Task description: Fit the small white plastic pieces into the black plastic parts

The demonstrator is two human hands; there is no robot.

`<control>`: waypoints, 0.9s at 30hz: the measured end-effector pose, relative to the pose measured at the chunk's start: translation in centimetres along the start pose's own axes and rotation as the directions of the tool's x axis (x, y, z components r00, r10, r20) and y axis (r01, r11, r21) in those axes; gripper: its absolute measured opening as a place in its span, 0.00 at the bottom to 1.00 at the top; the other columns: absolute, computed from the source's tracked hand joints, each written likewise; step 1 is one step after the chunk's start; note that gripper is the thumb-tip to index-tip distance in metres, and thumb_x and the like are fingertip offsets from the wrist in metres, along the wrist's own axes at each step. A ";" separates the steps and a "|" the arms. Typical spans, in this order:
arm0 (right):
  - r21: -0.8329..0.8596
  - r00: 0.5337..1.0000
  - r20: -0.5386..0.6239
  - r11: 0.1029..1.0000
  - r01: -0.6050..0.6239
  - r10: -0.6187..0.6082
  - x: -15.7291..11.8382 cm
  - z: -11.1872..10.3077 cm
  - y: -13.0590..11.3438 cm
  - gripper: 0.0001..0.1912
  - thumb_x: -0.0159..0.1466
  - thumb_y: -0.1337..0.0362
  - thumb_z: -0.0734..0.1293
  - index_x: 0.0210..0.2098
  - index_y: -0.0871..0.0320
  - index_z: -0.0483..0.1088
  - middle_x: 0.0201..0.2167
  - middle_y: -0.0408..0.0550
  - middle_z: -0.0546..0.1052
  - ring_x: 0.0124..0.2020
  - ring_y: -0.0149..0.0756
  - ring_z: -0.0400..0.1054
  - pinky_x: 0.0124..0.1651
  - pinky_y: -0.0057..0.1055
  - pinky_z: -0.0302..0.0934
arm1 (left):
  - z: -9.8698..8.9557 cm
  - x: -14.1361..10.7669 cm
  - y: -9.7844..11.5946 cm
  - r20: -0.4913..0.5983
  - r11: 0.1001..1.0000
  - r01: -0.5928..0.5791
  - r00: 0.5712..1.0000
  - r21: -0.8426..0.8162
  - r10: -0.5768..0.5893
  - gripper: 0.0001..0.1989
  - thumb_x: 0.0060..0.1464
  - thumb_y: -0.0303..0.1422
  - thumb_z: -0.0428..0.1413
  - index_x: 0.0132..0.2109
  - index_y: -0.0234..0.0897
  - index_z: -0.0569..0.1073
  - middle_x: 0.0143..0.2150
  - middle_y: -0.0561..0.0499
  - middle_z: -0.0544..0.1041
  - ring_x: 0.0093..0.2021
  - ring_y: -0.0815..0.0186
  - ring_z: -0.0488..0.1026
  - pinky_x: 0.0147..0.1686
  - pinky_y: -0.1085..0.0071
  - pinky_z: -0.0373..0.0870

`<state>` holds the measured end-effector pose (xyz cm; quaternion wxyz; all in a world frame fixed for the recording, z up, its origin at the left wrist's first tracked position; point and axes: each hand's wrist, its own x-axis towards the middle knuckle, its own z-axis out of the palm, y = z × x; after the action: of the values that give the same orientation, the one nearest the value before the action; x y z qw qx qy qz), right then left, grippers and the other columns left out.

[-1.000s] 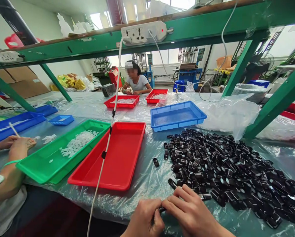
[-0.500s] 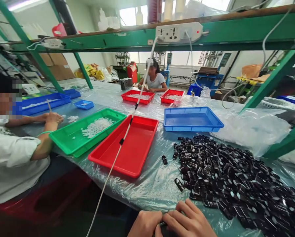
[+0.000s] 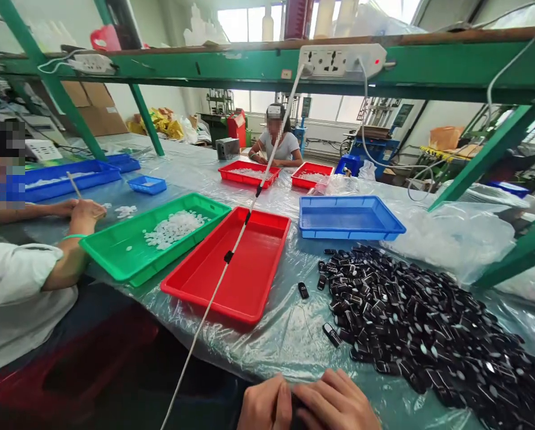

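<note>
A: Where were the hands held?

B: Low in the view, at the near edge of the table (image 3: 289, 343). The left hand (image 3: 267, 406) and the right hand (image 3: 334, 401) were kept just beside each other, with fingers turned inward.

A: And the fingers?

B: They were curled in on both hands, and a dark part (image 3: 299, 413) was gripped between them. It was mostly covered by the fingers, so its shape could not be made out.

A: Was anything similar seen nearby?

B: A wide pile (image 3: 410, 328) of black parts was spread ahead and to the right of the hands. A slanted part (image 3: 332, 335) was seen just beside its left edge, and a lone part (image 3: 303, 291) was set farther off, nearer the red tray (image 3: 249, 275).

A: What else was seen around it?

B: The red tray was crossed in view by a white cable (image 3: 204, 313). To its left, white pieces (image 3: 175, 230) were heaped in a green tray (image 3: 124, 263). Behind the pile, a blue tray (image 3: 348, 215) was set.

A: Were others seen?

B: At the left, a thin stick (image 3: 73, 184) was held in a co-worker's hand (image 3: 88, 209). Across the table, a person (image 3: 287, 146) was seated behind two far trays (image 3: 237, 179).
</note>
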<state>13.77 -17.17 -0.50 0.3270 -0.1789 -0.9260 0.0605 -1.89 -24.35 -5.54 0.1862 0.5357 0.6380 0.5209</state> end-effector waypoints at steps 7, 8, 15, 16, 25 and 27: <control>0.038 0.911 0.123 0.915 -0.401 0.394 4.7 0.2 1.0 0.34 0.62 0.60 0.71 0.63 0.57 0.58 0.42 0.48 0.79 0.40 0.42 0.70 0.43 0.37 0.66 | -4.8 2.0 0.9 -0.138 0.906 0.252 0.940 -0.340 -0.313 0.24 0.62 0.43 0.46 0.20 0.38 0.60 0.20 0.55 0.58 0.22 0.69 0.57 0.24 0.72 0.57; 0.031 0.903 0.135 0.909 -0.416 0.409 5.2 0.0 1.5 0.37 0.61 0.59 0.72 0.65 0.58 0.56 0.43 0.50 0.78 0.42 0.42 0.70 0.45 0.37 0.66 | -5.1 1.9 0.9 -0.095 0.852 0.300 0.923 -0.428 -0.373 0.24 0.61 0.43 0.48 0.19 0.38 0.60 0.19 0.55 0.57 0.22 0.69 0.56 0.23 0.72 0.56; -0.413 0.769 0.232 0.776 -0.477 0.596 4.0 -3.3 5.0 0.10 0.63 0.61 0.70 0.42 0.60 0.73 0.37 0.53 0.76 0.41 0.47 0.68 0.41 0.42 0.63 | -4.4 0.6 2.0 0.290 0.381 0.581 0.750 -0.719 -0.595 0.18 0.58 0.40 0.50 0.23 0.38 0.60 0.18 0.62 0.47 0.20 0.74 0.40 0.20 0.74 0.46; -0.471 0.746 0.274 0.761 -0.445 0.606 3.7 -3.4 5.2 0.09 0.62 0.62 0.71 0.40 0.60 0.73 0.36 0.54 0.76 0.40 0.49 0.67 0.41 0.42 0.63 | -4.1 0.6 2.1 0.341 0.391 0.604 0.755 -0.695 -0.560 0.18 0.58 0.41 0.51 0.24 0.38 0.60 0.18 0.62 0.47 0.20 0.74 0.40 0.20 0.74 0.45; 0.374 0.959 0.173 0.886 -0.276 0.226 4.4 -10.2 -1.9 0.11 0.67 0.57 0.63 0.46 0.47 0.73 0.37 0.48 0.78 0.40 0.39 0.69 0.44 0.38 0.65 | -4.1 2.5 4.5 0.465 0.783 0.501 0.829 -0.369 -0.311 0.21 0.58 0.47 0.50 0.24 0.37 0.61 0.20 0.57 0.56 0.22 0.72 0.51 0.23 0.73 0.49; 0.607 0.931 0.135 0.715 -0.348 0.338 2.5 -12.7 -4.1 0.13 0.61 0.48 0.66 0.43 0.40 0.75 0.31 0.48 0.78 0.37 0.41 0.70 0.37 0.37 0.65 | -3.8 2.2 5.1 0.478 0.775 0.519 0.816 -0.360 -0.324 0.22 0.57 0.48 0.50 0.23 0.38 0.61 0.20 0.57 0.56 0.22 0.72 0.51 0.23 0.72 0.49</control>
<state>18.74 -20.06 11.80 0.3438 -0.2292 -0.8067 0.4226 -3.23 -24.77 1.03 0.5487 0.4052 0.5456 0.4869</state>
